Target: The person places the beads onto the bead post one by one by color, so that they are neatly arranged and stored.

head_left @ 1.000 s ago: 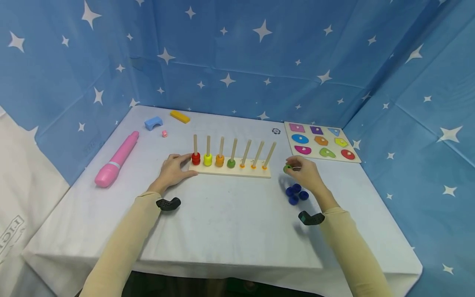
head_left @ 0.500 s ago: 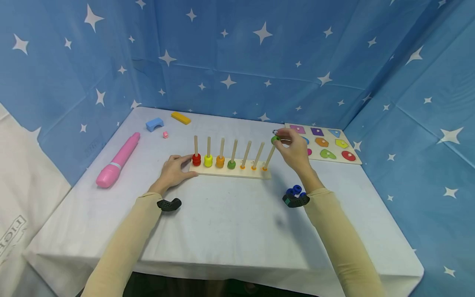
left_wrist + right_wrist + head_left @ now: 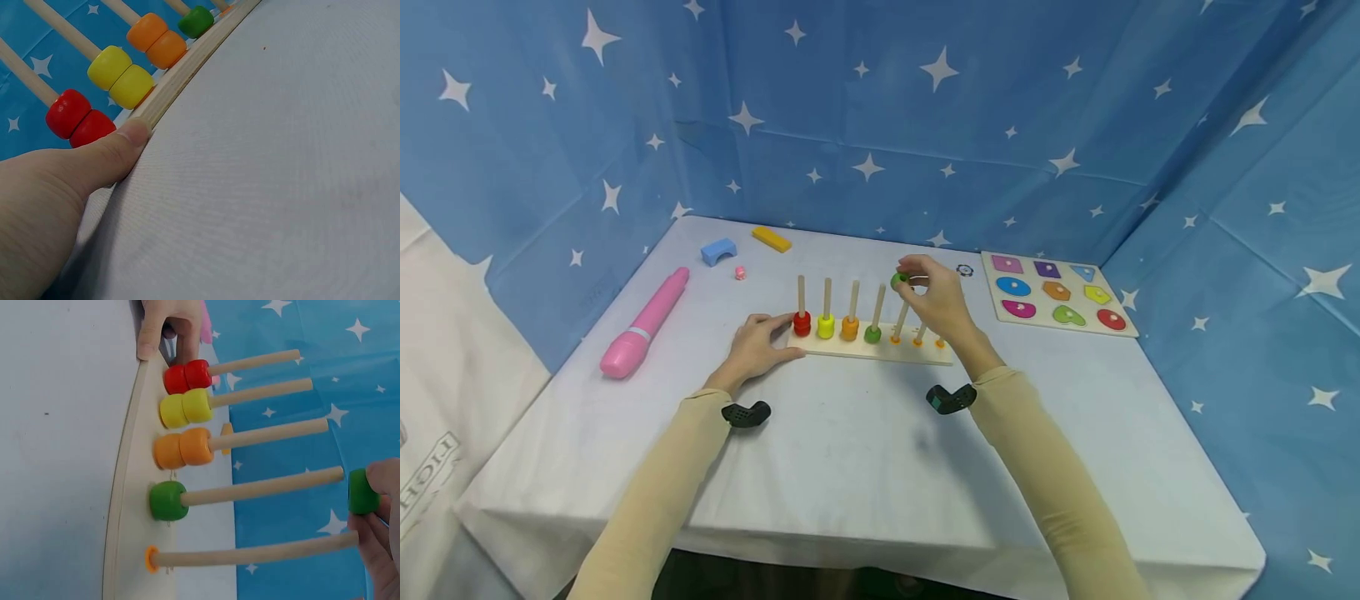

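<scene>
A wooden peg stacker (image 3: 842, 348) stands upright, its row of pegs carrying two red, two yellow and two orange beads, plus one green bead (image 3: 169, 501). My left hand (image 3: 751, 348) grips the stacker's left end, thumb on the front edge (image 3: 134, 134) and fingers behind. Between thumb and fingertips, my right hand (image 3: 942, 296) pinches another green bead (image 3: 362, 492). That bead is in the air, just beyond the tip of the peg with the green bead (image 3: 262, 487) and apart from it. Only small orange rings show at the bases of the remaining pegs.
A shape puzzle board (image 3: 1030, 287) lies at the back right. Towards the back left are a blue arch block (image 3: 718, 252), a yellow block (image 3: 772, 239) and a tiny pink piece (image 3: 741, 272). A long pink bat-shaped toy (image 3: 643, 329) lies at the left.
My right hand has carried the green bead up and leftward from the table's right side to above the stacker. The right forearm now hides the blue beads. My left hand keeps its hold.
</scene>
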